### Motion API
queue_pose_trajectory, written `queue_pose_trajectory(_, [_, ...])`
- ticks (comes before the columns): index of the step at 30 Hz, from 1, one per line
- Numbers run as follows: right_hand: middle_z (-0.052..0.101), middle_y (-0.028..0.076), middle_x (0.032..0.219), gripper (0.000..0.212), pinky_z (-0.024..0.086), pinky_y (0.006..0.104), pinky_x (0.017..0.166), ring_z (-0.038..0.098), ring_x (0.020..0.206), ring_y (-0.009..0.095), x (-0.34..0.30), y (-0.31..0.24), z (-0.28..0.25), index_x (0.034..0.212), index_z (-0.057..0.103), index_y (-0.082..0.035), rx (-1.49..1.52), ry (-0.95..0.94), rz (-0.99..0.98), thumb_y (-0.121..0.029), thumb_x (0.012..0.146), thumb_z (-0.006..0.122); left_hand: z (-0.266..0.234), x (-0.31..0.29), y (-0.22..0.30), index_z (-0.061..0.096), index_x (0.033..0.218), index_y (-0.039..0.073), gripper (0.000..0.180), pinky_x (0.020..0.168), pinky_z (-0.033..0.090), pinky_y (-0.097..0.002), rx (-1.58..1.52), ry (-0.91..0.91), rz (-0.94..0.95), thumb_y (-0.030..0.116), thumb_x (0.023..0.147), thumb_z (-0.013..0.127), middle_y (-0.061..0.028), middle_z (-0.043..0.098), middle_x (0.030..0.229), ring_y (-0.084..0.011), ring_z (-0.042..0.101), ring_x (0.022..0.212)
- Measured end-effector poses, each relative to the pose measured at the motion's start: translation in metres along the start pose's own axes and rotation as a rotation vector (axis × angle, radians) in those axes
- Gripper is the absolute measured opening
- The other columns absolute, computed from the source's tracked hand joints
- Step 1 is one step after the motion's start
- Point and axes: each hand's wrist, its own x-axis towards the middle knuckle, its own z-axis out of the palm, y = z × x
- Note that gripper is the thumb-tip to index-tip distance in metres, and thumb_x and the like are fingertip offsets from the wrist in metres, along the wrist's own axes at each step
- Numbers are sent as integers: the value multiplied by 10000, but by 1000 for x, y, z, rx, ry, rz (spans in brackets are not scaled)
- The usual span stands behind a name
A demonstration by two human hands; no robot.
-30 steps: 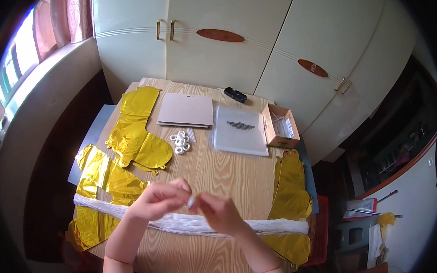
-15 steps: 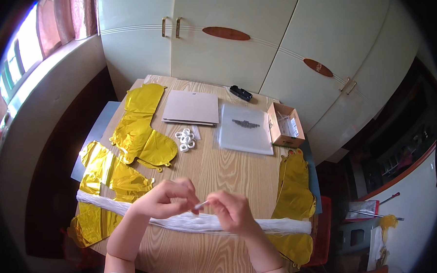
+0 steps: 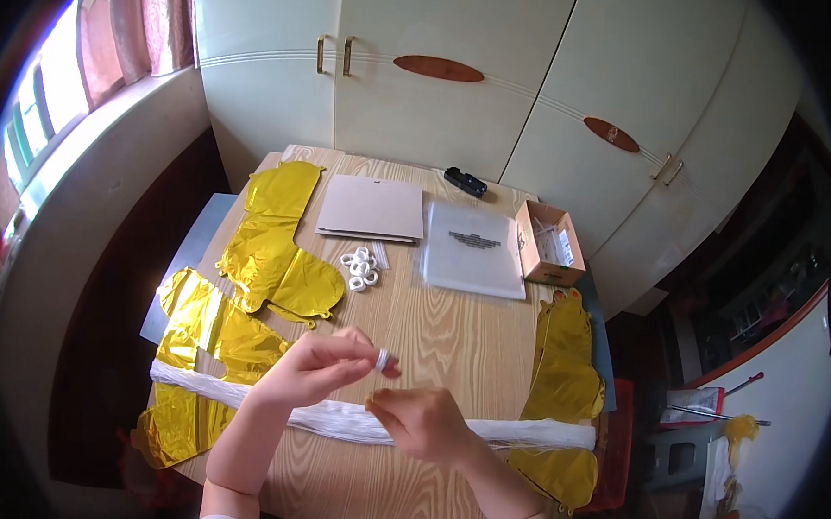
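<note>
My left hand [image 3: 323,365] is closed at the middle of the table, with a small white coil of string [image 3: 382,359] at its fingertips. Just below and to the right, my right hand [image 3: 422,424] has its thumb and fingers pinched together. Whatever they pinch, perhaps a thread, is too fine to see. Beneath both hands a long hank of white string [image 3: 334,420] stretches across the table. Farther off lies a little heap of similar white coils [image 3: 359,268], next to a small clear bag.
Gold foil balloons [image 3: 277,244] lie flat on the left, with more gold foil [image 3: 560,354] on the right. Along the back are grey-brown cardboard sheets [image 3: 371,207], clear plastic bags [image 3: 474,262], a black device [image 3: 465,181] and a small open box [image 3: 551,244]. White cabinets stand behind.
My hands, earlier close together at the small white piece, have come apart. The right hand has dropped lower, while the left has risen slightly with the coil. The whole view has shifted a little.
</note>
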Motion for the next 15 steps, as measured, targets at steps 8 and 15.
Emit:
queue_pose_trajectory(8, [608, 81, 640, 54, 447, 326, 439, 604, 512, 224, -2, 12, 2, 808, 572, -86, -27, 54, 100, -128, 842, 567, 5, 2, 9, 679, 878, 21, 106, 713, 427, -287, -99, -81, 79, 75, 820, 609, -56, 635, 761, -157, 522, 774])
queue_pose_trajectory(15, [597, 90, 623, 71, 451, 330, 455, 603, 521, 248, 5, 9, -10, 834, 584, -80, 63, 125, 237, -139, 858, 553, 4, -3, 4, 647, 809, -22, 89, 727, 410, -280, 37, -102, -68, 48, 782, 600, -104, 607, 837, -146, 514, 766])
